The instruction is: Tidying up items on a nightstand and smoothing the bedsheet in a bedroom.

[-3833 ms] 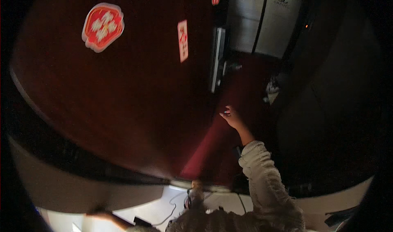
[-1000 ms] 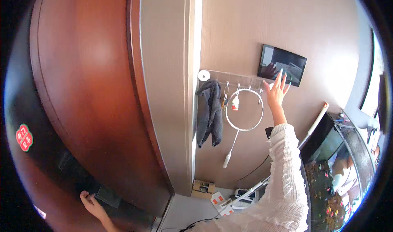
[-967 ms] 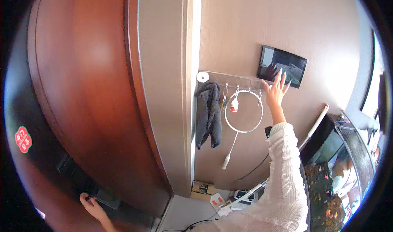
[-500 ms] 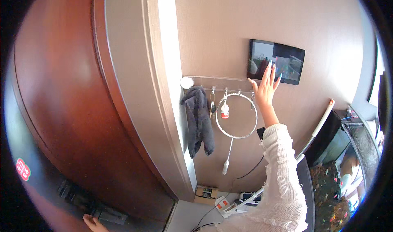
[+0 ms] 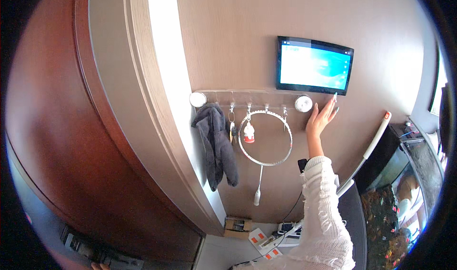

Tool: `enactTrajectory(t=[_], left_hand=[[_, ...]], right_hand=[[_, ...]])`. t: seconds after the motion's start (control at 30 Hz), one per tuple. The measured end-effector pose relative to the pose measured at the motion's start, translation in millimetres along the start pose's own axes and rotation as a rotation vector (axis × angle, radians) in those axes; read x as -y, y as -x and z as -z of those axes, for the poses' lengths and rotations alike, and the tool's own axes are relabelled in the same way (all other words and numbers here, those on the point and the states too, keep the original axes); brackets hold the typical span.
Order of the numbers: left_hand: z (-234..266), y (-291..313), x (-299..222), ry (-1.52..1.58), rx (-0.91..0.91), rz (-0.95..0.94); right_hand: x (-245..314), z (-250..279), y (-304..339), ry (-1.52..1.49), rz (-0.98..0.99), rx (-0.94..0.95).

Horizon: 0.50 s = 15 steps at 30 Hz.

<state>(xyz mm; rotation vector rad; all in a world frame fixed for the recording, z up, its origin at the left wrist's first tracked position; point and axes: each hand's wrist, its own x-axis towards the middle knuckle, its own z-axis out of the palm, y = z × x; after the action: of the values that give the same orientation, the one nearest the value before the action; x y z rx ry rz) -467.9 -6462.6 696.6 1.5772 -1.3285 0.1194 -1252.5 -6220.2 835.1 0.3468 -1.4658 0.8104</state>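
Observation:
My right hand (image 5: 323, 117) is raised against the brown wall with its fingers stretched out and nothing in them. One fingertip reaches the lower right edge of a black wall-mounted screen panel (image 5: 314, 65), whose display glows blue and white. Only a sliver of my left hand (image 5: 99, 266) shows at the lower left edge, close to the dark lock and handle (image 5: 102, 256) of the reddish-brown door (image 5: 109, 141). Its fingers are mostly cut off.
A clear hook rail (image 5: 257, 98) left of my right hand carries a dark grey cloth (image 5: 216, 146), keys and a white-rimmed racket (image 5: 260, 164). A long white pole (image 5: 376, 136) leans beside a fish tank (image 5: 385, 208) at right. A cardboard box (image 5: 237, 227) sits on the floor.
The screen has gone from dark to lit. My right hand has dropped from in front of it to its lower edge. My left hand has sunk almost out of view.

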Motion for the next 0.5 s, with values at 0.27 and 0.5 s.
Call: enactTrajectory(t=[0.27,0.5], left_hand=[[-2,-10,28,-0.053,0.128,0.162],[-26,-29,-24,-0.209,0.082,0.147]], right_hand=[[-15,-24,18,0.195,0.053,-0.056],[-40,-26,13,0.309,0.197,-0.188]])
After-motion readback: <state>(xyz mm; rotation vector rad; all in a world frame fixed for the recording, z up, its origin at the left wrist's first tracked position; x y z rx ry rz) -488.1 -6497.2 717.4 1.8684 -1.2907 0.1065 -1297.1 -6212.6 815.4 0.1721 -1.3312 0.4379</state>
